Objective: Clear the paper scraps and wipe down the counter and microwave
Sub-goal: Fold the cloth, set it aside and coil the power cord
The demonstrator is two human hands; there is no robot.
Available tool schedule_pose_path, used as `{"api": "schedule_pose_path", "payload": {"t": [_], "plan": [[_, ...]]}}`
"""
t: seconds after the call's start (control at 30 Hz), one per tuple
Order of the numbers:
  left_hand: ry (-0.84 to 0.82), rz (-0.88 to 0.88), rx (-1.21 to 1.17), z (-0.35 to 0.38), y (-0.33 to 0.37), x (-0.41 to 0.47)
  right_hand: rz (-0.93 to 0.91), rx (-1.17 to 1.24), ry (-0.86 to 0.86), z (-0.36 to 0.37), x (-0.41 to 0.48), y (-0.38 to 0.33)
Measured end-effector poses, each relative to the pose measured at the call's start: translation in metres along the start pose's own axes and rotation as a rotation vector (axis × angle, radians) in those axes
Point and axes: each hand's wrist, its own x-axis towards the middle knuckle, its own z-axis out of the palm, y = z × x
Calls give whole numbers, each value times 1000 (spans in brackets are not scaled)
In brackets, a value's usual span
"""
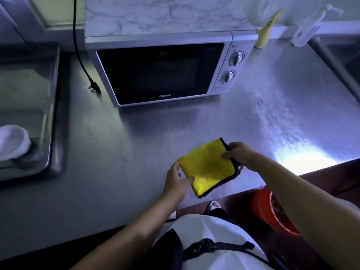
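A folded yellow cloth [207, 167] with a dark hem lies on the steel counter [116, 152] near its front edge. My left hand [178, 181] holds the cloth's left edge, thumb lying on the yellow face. My right hand [240, 154] grips the right hem, fingers curled over the dark border. A silver microwave [163, 71] with its door closed and two knobs stands at the back of the counter. I see no paper scraps.
A black power cord [81, 59] hangs left of the microwave. A metal tray [52, 114] with a white bowl [13, 142] sits at far left. A yellow bottle [267, 33] stands back right beside a sink edge. An orange bucket [270, 213] is on the floor.
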Motion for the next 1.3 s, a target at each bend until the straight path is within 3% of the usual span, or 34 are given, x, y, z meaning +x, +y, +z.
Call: {"api": "schedule_pose_path", "payload": {"t": [0.1, 0.23, 0.4, 0.57, 0.8, 1.07, 1.23, 1.3], "plan": [[-24, -257, -352, 3, 14, 4, -52, 136, -125, -2, -21, -18], [-116, -445, -460, 8, 28, 8, -122, 380, -219, -5, -59, -47], [-475, -420, -708, 7, 51, 10, -259, 565, -349, -25, -109, -76], [-724, -236, -931, 3, 77, 17, -376, 739, -375, -68, -121, -65], [-573, -202, -500, -5, 92, 22, -180, 614, -121, -75, -100, -9], [-408, -132, -447, -8, 113, 6, -193, 632, 73, 5, -95, -36], [-457, -144, -338, -13, 141, -21, -298, 586, -123, 81, -107, -76], [-449, -157, -403, -30, 138, -21, -329, 614, -172, 95, -104, -83]]}}
